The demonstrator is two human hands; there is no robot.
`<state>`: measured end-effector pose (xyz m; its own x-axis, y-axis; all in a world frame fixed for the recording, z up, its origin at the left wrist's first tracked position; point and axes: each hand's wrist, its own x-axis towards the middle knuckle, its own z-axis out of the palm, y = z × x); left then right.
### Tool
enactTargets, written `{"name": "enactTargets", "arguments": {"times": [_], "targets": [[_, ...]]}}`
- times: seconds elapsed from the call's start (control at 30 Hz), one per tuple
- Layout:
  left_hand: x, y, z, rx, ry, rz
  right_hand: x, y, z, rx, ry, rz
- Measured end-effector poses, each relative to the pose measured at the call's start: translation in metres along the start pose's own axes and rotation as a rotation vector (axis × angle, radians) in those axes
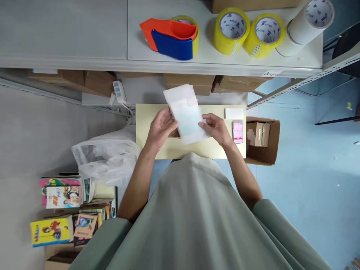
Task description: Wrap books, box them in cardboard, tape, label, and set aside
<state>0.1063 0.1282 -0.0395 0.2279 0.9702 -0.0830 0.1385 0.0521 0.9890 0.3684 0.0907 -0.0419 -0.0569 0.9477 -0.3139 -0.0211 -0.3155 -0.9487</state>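
Both my hands hold a white, slightly translucent bag or padded sleeve [184, 110] above a small pale yellow table [157, 112]. My left hand [160, 127] grips its left edge with the fingers curled round it. My right hand [215, 128] pinches its lower right edge. The sleeve stands tilted, its top end pointing away from me. A brown object shows under it between my hands, mostly hidden.
On the table lie a white card [234, 113] and a pink phone [237, 131]. An open cardboard box [263, 140] stands at its right. A shelf [84, 33] above carries a tape dispenser [170, 37] and yellow tape rolls [231, 30]. A plastic bag [108, 157] and books [63, 210] lie left.
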Motion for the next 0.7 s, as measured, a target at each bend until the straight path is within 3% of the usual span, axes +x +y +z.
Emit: {"name": "enactTargets", "arguments": {"times": [0.1,0.17,0.23,0.3,0.37,0.6,0.7], "targets": [[0.012,0.011,-0.001,0.425,0.134,0.290,0.008,-0.012,-0.022,-0.338,0.050,-0.125],[0.022,0.020,0.001,0.621,0.052,0.397,0.014,-0.024,-0.029,-0.609,0.037,-0.175],[0.032,0.028,0.005,0.735,-0.123,0.421,0.019,-0.037,-0.032,-0.850,-0.028,-0.197],[0.040,0.030,0.010,0.806,-0.249,0.386,0.024,-0.046,-0.032,-1.014,-0.115,-0.212],[0.045,0.025,0.014,0.823,-0.302,0.318,0.027,-0.049,-0.032,-1.107,-0.191,-0.225],[0.042,-0.015,0.016,0.467,-0.310,0.049,0.034,-0.022,-0.022,-1.208,-0.316,-0.128],[0.039,-0.029,0.017,0.439,-0.324,0.007,0.036,-0.008,-0.017,-1.257,-0.349,-0.092]]}}
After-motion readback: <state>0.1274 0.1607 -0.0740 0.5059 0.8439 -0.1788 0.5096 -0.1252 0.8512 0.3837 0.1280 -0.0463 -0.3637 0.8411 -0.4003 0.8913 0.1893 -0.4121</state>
